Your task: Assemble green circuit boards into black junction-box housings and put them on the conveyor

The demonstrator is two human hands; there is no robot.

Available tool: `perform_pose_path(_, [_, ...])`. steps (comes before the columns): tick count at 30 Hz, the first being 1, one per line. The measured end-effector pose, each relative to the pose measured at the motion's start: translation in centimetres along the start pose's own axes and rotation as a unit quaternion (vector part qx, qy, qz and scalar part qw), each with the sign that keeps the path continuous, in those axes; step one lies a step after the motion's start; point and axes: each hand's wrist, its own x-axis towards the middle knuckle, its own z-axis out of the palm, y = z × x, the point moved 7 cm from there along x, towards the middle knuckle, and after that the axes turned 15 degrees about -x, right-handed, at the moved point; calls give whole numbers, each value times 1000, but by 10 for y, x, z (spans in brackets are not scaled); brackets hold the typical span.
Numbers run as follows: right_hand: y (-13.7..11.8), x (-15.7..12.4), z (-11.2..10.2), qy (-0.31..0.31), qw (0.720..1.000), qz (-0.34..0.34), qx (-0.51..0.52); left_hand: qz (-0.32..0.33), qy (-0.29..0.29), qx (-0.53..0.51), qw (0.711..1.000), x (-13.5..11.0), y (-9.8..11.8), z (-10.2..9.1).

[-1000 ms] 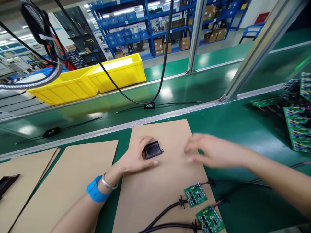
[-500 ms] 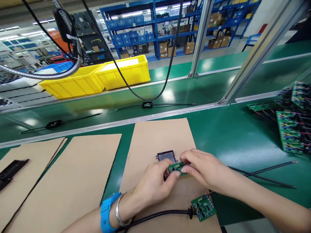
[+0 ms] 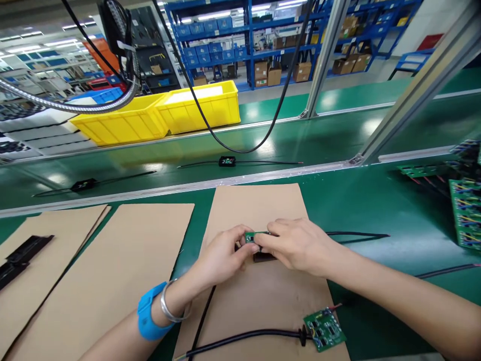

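Observation:
Both hands meet over the middle cardboard sheet (image 3: 259, 306). My left hand (image 3: 221, 255) and my right hand (image 3: 296, 244) pinch a small green circuit board (image 3: 251, 236) from either side. The board sits just above a small black housing (image 3: 263, 256), which is mostly hidden under my fingers. Black cables run from the board, one to the right (image 3: 356, 234) and one toward me (image 3: 201, 321). A second green circuit board (image 3: 324, 329) with its own black cable lies near the sheet's front right corner.
Two more cardboard sheets (image 3: 112, 271) lie to the left, with a black part (image 3: 22, 253) on the far one. A pile of green boards (image 3: 464, 210) lies at the right. Behind a metal rail, a green conveyor (image 3: 300, 138) carries black wired units (image 3: 227, 161). Yellow bins (image 3: 161, 118) stand beyond.
One second ago my left hand held the black housing while the right reached. Both hands then took up the board and have now moved it over the housing.

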Motion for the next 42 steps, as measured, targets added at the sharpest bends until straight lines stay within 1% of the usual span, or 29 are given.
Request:
perform_pose_path(2, [8,2,10,-13,1000,-12,18,18,7,39,999,-2,-3,-7])
perform_pose_path(4, [11,3,21,-35,998,-27,44,52,21,113,992,-4,-6,-8])
perform_pose_path(7, [13,3,36,-69,994,-40,74,83,14,195,977,-3,-12,2])
perform_pose_path(10, [17,6,47,-93,993,-36,65,87,1,227,970,1,-20,9])
perform_pose_path(15, [15,11,53,-116,992,-41,27,84,0,210,974,5,-26,7])
perform_pose_path(20, [9,12,50,-102,995,-20,6,68,10,184,981,4,-28,6])
perform_pose_path(24, [5,12,46,-91,996,-2,10,71,14,163,984,4,-28,7])
perform_pose_path(29, [3,11,49,-108,994,3,18,69,9,171,983,5,-27,10])
perform_pose_path(33, [6,12,51,-90,995,-1,46,57,17,180,982,5,-25,9])
perform_pose_path(34, [7,12,52,-89,995,4,55,55,15,176,983,6,-24,8])
perform_pose_path(36, [9,13,55,-92,993,22,68,48,-8,152,987,6,-24,4])
perform_pose_path(39, [9,14,59,-97,991,45,77,12,-39,124,991,7,-26,-3])
perform_pose_path(41, [9,15,62,-98,990,48,87,-11,-38,158,987,7,-27,-7])
perform_pose_path(42, [8,15,64,-99,990,47,94,-11,-35,188,982,7,-25,-7])
